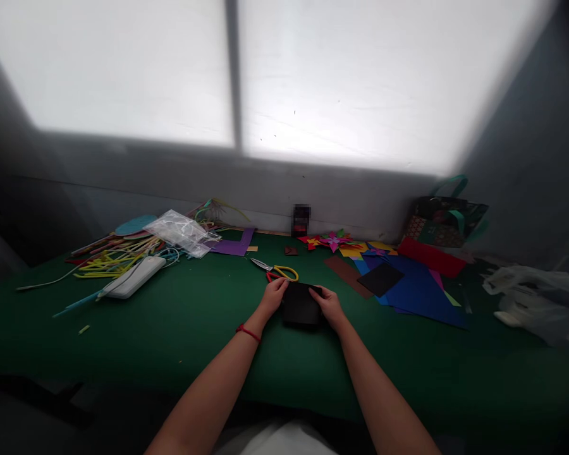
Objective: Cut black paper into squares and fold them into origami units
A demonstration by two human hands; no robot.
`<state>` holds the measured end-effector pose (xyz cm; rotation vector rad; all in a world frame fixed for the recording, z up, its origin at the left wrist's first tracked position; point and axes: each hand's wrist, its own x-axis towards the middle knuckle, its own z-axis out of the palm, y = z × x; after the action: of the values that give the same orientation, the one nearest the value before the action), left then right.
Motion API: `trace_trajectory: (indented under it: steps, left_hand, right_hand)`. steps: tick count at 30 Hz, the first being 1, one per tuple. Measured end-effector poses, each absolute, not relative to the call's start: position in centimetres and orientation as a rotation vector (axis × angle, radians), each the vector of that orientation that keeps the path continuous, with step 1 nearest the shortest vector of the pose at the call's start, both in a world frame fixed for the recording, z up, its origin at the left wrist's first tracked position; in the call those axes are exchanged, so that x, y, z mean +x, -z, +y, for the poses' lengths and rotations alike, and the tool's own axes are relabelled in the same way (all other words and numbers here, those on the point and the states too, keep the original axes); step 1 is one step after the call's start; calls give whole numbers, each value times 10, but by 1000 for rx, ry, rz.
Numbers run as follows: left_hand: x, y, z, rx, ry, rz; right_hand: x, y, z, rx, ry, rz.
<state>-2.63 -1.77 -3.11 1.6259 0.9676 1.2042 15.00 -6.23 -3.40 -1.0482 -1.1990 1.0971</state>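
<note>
Left hand [272, 297]: thumb and fingers closed on the upper left corner of the black sheet [302, 308]; a red wristband [248, 333] sits on this arm.
Right hand [330, 306]: gripping the same sheet at its upper right edge.
Black sheet: between both hands, over the near middle of the green table [194, 335]; whether it is folded, I cannot tell.
Scissors [269, 268]: just beyond the left hand, with one red and one yellow handle, blades pointing away to the left.
Brown strip [344, 275]: right of the hands, running under a dark sheet [382, 279].
Blue sheets [422, 291]: farther right, partly under that dark sheet.
Paper flowers [334, 240]: behind, near the wall, bright and pointed.
Red roll [431, 257]: on the far edge of the blue sheets, before a patterned bag [436, 227].
Purple frame [230, 247]: left of the scissors, toward the wall.
White box [135, 278]: well to the left, beside yellow strips [107, 264].
Clear plastic [183, 230]: lying over the pile behind the box.
</note>
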Motion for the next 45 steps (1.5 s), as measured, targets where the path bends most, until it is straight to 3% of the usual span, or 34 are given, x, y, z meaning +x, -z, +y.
trace_trajectory:
  steps: [9, 17, 35, 45]
  left_hand:
    - [-25, 29, -19, 1707, -1228, 1099]
    - [-23, 32, -18, 1531, -1023, 888]
    - [-23, 38, -12, 1383, -1135, 871]
    - [-23, 32, -21, 1438, -1020, 883]
  right_hand:
    - [151, 34, -63, -1026, -1116, -1221]
    - [152, 33, -64, -1100, -1094, -1181]
    - [152, 32, -65, -1090, -1120, -1201]
    - [150, 31, -66, -1108, -1120, -1217]
